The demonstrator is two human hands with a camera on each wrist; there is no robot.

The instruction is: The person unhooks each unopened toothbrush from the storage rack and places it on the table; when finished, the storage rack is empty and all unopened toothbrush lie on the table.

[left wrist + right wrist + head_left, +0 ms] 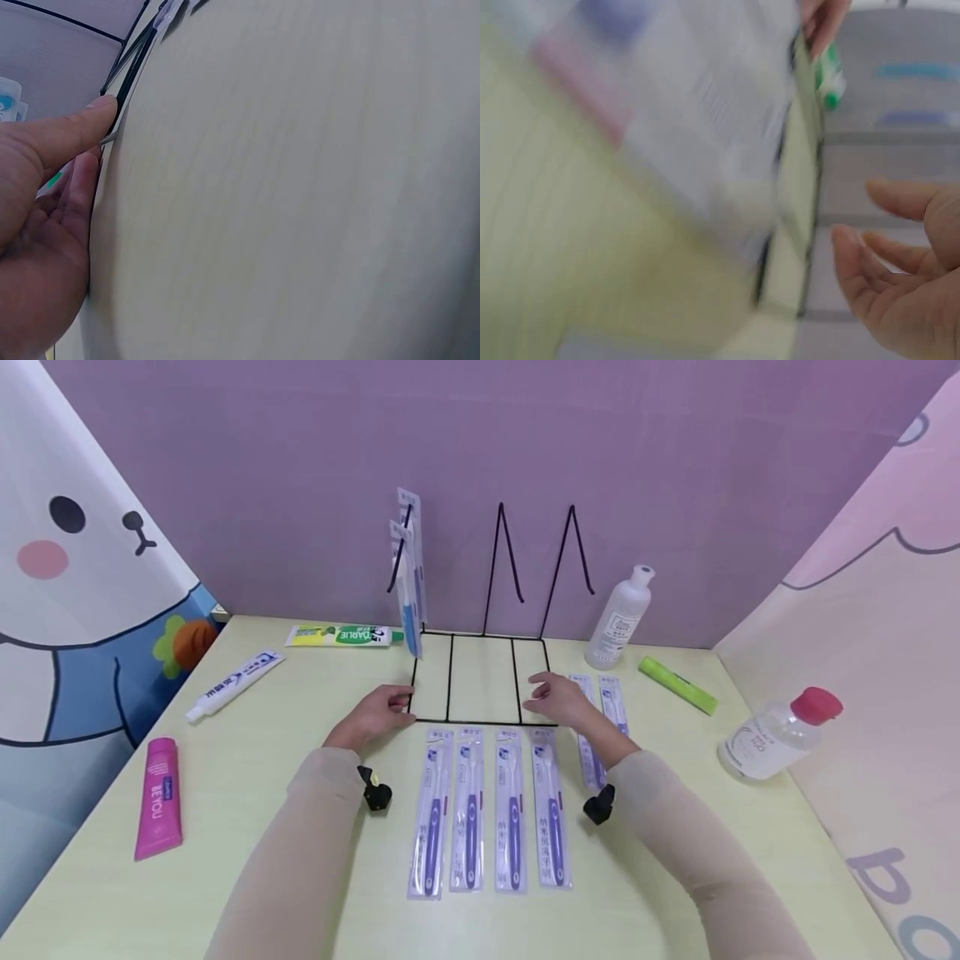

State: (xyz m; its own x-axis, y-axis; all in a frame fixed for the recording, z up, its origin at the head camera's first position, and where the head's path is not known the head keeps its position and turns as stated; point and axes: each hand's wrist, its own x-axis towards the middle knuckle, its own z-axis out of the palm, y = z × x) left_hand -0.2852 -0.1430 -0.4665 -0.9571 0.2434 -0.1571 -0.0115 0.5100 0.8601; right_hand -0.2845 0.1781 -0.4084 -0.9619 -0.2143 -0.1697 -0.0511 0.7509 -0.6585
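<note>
Black rack point(450, 679) pinched by left fingers point(71, 133); right fingers point(904, 199) parted, empty; tube point(341, 636) reads "DARLIE".

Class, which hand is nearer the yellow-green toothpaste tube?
Left. The left hand is in front of the yellow-green tube; the right hand is farther right, across the black wire rack.

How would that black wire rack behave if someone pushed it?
The black wire rack would probably slide rather than roll, since it seems to sit flat on the table. Its thin rods suggest it's stiff but fairly light. The toothbrush packs hanging on its leftmost prong might swing.
</note>
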